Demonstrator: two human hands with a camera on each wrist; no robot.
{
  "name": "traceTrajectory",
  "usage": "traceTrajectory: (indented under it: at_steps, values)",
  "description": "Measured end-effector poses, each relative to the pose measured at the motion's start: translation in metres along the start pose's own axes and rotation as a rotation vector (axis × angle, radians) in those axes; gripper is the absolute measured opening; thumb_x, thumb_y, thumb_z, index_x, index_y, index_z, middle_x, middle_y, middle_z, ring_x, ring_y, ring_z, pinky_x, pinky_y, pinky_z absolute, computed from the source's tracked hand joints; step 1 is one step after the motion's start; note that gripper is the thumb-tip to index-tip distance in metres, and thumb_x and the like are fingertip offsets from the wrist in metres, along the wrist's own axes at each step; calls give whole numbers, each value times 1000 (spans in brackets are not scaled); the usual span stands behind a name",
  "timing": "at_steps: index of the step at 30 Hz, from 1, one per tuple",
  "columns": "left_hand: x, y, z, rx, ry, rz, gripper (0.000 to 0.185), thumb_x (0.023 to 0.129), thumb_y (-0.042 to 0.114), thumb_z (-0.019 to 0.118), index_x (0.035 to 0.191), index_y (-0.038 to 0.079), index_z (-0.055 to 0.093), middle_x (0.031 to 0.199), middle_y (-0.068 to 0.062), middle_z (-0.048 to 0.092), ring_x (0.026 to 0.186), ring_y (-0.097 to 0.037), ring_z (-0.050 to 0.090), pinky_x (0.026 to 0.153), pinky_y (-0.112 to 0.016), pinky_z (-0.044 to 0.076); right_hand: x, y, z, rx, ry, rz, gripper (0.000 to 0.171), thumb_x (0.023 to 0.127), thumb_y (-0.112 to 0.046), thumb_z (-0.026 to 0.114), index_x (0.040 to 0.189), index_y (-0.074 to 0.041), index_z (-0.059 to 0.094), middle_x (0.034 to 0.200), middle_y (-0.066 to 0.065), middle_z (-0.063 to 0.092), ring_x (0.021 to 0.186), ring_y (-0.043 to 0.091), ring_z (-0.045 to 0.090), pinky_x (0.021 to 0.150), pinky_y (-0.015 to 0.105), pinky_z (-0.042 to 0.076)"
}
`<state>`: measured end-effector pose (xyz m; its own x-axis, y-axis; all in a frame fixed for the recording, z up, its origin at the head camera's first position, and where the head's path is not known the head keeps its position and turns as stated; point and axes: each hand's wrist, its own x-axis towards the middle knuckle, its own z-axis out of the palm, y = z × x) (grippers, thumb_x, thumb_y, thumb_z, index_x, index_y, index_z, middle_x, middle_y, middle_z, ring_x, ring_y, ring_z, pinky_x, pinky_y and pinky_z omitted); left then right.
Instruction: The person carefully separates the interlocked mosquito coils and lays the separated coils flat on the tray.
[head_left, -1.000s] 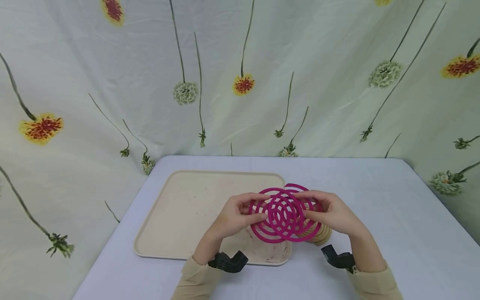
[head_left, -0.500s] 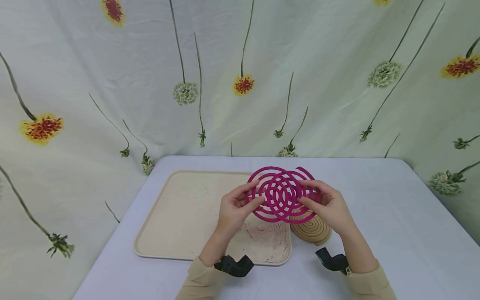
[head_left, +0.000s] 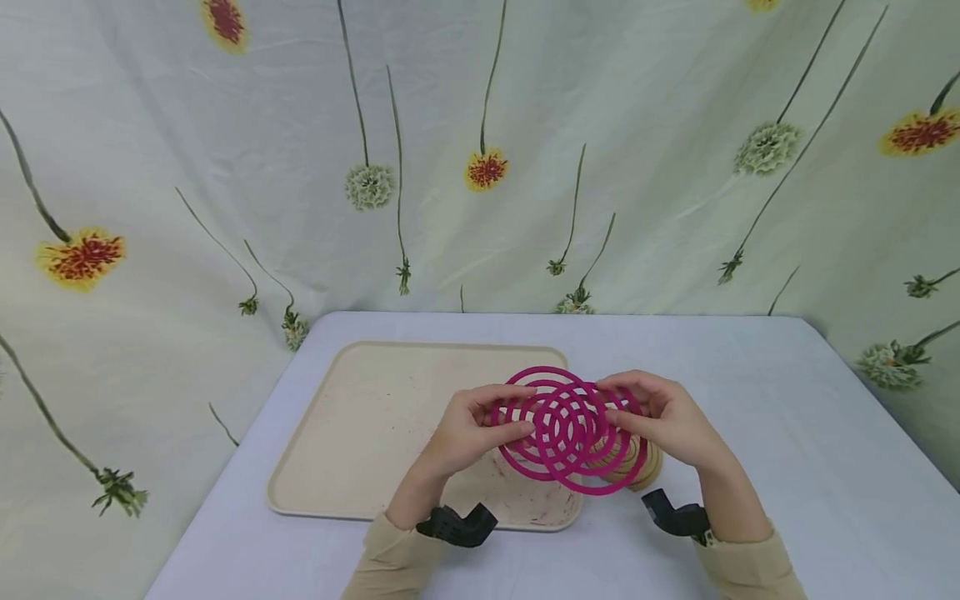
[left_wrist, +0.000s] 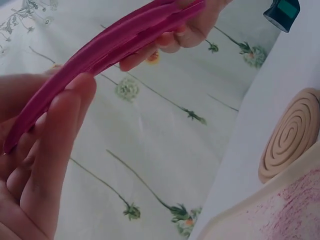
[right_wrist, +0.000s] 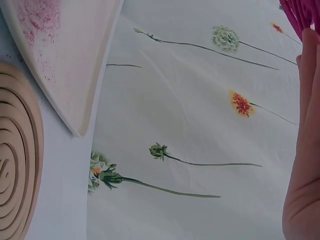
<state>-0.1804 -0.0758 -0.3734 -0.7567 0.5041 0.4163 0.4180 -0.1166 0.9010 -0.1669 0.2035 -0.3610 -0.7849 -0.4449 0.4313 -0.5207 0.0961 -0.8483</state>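
Two magenta flat spirals (head_left: 558,421), overlapping in the middle, are held up in front of the tray's right end. My left hand (head_left: 461,429) pinches their left side between thumb and fingers. On the right side, my right hand (head_left: 667,417) pinches them in the same way. Seen nearly edge-on in the left wrist view, the magenta spirals (left_wrist: 110,42) form two thin curved layers with a slit between them. Only a corner of the magenta spirals (right_wrist: 302,12) enters the right wrist view. What they are made of cannot be told.
A beige spiral disc (head_left: 647,473) lies on the white-covered table (head_left: 750,400) against the tray's right edge, partly behind the magenta spirals. The cream tray (head_left: 375,433) bears magenta smears at its near right. A floral cloth (head_left: 480,233) hangs behind the table.
Both hands rose with the magenta spirals half a second ago, exposing the beige disc, then came back down. The spirals now cover part of the disc again.
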Motion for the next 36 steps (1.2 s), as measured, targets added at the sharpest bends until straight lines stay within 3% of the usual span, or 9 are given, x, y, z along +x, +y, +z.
traceTrajectory:
  at_steps: [7, 12, 15, 22, 25, 28, 33, 36]
  values:
    - [3, 1, 11, 6, 264, 12, 39, 84, -1, 67, 121, -5, 59, 113, -21, 62, 96, -35, 64, 77, -35, 54, 3, -4, 11, -1, 260, 51, 35, 85, 6, 64, 119, 6, 55, 104, -7, 66, 87, 12, 67, 70, 29, 56]
    - [4, 2, 14, 10, 343, 46, 35, 86, 2, 65, 121, -6, 59, 114, -22, 62, 97, -29, 65, 78, -35, 54, 5, -7, 16, 11, 363, 66, 36, 85, 4, 65, 119, 6, 54, 104, -6, 66, 89, 13, 67, 71, 28, 55]
    - [3, 1, 10, 6, 285, 59, 33, 86, 2, 65, 118, -7, 60, 113, -23, 62, 92, -22, 66, 77, -33, 54, 4, -7, 13, 11, 291, 63, 34, 84, 5, 65, 116, 4, 54, 104, -3, 64, 85, 14, 66, 70, 28, 56]
    - [0, 2, 3, 6, -48, 3, 32, 84, 6, 69, 113, -5, 62, 107, -17, 63, 87, -18, 64, 72, -34, 57, -5, -4, -5, 111, -119, 9, 24, 84, 9, 61, 105, -1, 54, 92, 10, 60, 76, 21, 62, 62, 36, 57]
    - [0, 2, 5, 23, -68, 7, 33, 83, 6, 69, 113, -6, 62, 106, -17, 63, 86, -18, 64, 71, -35, 57, -6, -3, -9, 130, -186, 13, 25, 84, 9, 61, 106, -2, 55, 90, 11, 62, 74, 23, 63, 60, 38, 57]
    - [1, 3, 9, 31, 26, 17, 31, 84, 3, 68, 113, -6, 62, 103, -19, 64, 81, -19, 64, 70, -33, 57, -5, -4, -7, 60, -119, 27, 25, 84, 7, 62, 107, -1, 56, 91, 9, 62, 72, 20, 62, 60, 34, 57]
    - [3, 2, 18, 8, 287, -3, 29, 83, 0, 68, 111, -5, 64, 106, -21, 63, 86, -22, 65, 74, -31, 55, -1, -7, 4, -41, 113, 67, 26, 84, 5, 65, 108, 3, 57, 93, 8, 62, 69, 14, 59, 60, 28, 56]
    - [5, 1, 24, -3, 377, 21, 28, 84, 1, 68, 111, -7, 64, 107, -22, 64, 86, -17, 66, 74, -31, 55, 3, -8, 12, -35, 249, 84, 27, 84, 4, 65, 110, 4, 56, 95, 4, 63, 76, 13, 62, 65, 27, 56]
